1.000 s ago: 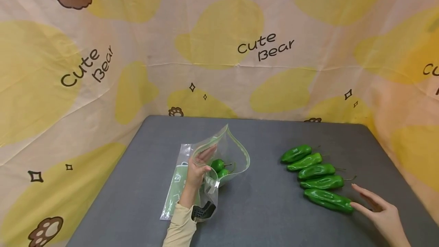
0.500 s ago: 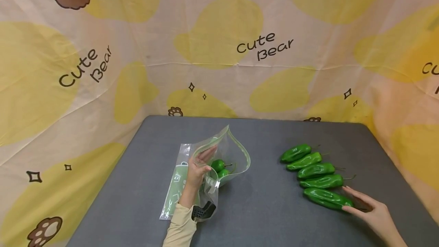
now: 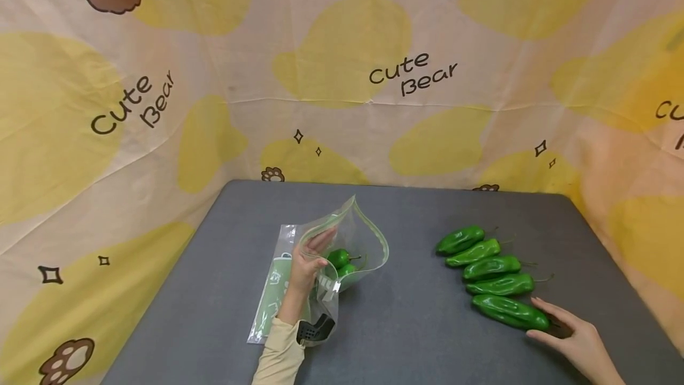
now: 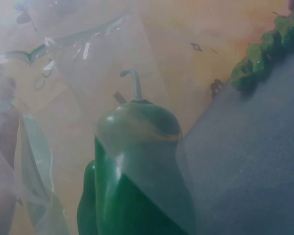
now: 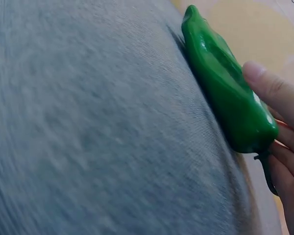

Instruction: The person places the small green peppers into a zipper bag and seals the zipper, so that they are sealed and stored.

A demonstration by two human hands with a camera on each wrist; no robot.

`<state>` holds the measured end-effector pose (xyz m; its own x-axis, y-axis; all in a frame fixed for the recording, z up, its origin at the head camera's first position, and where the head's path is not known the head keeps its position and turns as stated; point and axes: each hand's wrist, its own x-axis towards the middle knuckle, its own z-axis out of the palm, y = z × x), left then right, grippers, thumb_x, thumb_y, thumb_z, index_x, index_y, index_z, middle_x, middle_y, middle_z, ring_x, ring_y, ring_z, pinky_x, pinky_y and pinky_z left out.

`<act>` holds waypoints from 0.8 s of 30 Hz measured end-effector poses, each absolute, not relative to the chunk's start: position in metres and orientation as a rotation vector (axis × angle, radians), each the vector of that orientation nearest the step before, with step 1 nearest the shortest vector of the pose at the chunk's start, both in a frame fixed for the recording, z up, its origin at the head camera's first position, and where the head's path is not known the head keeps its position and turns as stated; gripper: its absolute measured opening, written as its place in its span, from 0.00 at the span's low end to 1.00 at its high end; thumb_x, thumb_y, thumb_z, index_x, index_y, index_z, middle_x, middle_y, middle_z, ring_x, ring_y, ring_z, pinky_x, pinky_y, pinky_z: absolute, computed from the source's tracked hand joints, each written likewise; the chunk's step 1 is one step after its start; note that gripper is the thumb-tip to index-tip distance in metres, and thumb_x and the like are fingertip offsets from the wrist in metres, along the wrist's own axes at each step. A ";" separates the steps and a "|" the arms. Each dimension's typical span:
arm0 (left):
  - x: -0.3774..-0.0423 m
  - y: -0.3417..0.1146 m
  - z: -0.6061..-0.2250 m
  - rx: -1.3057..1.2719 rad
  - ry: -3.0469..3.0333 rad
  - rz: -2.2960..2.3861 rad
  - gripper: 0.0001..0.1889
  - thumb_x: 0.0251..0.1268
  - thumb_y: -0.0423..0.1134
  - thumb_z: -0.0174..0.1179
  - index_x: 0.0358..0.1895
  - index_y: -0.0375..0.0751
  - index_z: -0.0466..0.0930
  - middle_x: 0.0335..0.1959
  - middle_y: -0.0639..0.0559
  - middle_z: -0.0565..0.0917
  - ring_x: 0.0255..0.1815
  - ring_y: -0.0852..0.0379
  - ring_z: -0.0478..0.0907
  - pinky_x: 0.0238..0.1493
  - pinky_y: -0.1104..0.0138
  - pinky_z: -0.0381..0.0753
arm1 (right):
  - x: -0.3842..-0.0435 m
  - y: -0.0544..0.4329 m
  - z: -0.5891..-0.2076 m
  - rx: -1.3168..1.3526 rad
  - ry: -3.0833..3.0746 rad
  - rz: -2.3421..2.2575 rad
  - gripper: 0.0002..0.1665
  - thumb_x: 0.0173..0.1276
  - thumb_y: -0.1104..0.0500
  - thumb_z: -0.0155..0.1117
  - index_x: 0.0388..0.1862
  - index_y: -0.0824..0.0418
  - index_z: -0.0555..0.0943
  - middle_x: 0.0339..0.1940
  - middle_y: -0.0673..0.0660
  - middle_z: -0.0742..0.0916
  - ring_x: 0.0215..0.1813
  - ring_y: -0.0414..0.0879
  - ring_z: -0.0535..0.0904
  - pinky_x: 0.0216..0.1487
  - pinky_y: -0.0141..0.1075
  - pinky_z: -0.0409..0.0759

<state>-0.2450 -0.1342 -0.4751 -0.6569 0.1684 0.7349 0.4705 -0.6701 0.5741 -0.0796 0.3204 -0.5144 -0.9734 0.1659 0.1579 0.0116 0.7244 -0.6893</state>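
Observation:
My left hand [image 3: 307, 260] is at the mouth of a clear zip bag [image 3: 376, 254], its extended fingers spread against the plastic and its thumb apart. The bag's green-edged mouth gapes wide. Inside are two green peppers [image 3: 339, 258]; the left wrist view shows one pepper [image 4: 142, 171] close up through hazy plastic. On the right, my right hand [image 3: 574, 334] reaches round the stem end of the nearest green pepper [image 3: 507, 312] in the row, thumb on one side and fingers on the other. In the right wrist view the thumb overlaps this pepper [image 5: 220, 88], which lies on the grey table.
Several more green peppers [image 3: 491, 267] lie in a slanted row beyond it, stems pointing right. Under the left forearm a flat green-and-clear packet [image 3: 267, 314] lies on the grey table [image 3: 406, 325]. Printed cloth [image 3: 342, 135] walls in the back and both sides.
My right hand has moved left from beside the nearest pepper to around its stem end. The left hand and the bag have stayed still.

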 end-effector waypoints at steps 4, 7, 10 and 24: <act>-0.244 -0.135 -0.475 -1.196 -1.180 -2.438 0.30 0.48 0.37 0.66 0.56 0.35 0.68 0.53 0.41 0.74 0.56 0.47 0.69 0.60 0.63 0.60 | -0.081 0.317 -0.517 -0.146 -2.742 0.990 0.39 0.43 0.47 0.73 0.54 0.61 0.76 0.48 0.41 0.77 0.42 0.14 0.62 0.34 0.15 0.70; -0.244 -0.135 -0.475 -1.195 -1.180 -2.434 0.29 0.48 0.37 0.66 0.56 0.35 0.68 0.53 0.41 0.74 0.55 0.47 0.70 0.60 0.63 0.61 | -0.082 0.316 -0.517 -0.137 -2.762 0.956 0.39 0.42 0.46 0.74 0.54 0.61 0.76 0.47 0.55 0.79 0.41 0.15 0.62 0.32 0.17 0.71; -0.244 -0.136 -0.475 -1.194 -1.190 -2.425 0.29 0.48 0.37 0.66 0.56 0.35 0.68 0.52 0.42 0.75 0.55 0.48 0.70 0.60 0.63 0.61 | -0.084 0.316 -0.516 -0.091 -2.769 0.915 0.38 0.42 0.47 0.74 0.52 0.61 0.77 0.46 0.55 0.79 0.41 0.16 0.63 0.32 0.16 0.70; -0.245 -0.135 -0.475 -1.194 -1.174 -2.425 0.29 0.48 0.37 0.66 0.56 0.34 0.68 0.53 0.41 0.74 0.56 0.47 0.69 0.60 0.64 0.59 | -0.088 0.315 -0.512 0.070 -2.745 0.721 0.28 0.38 0.59 0.77 0.42 0.65 0.81 0.39 0.62 0.82 0.35 0.30 0.73 0.26 0.31 0.77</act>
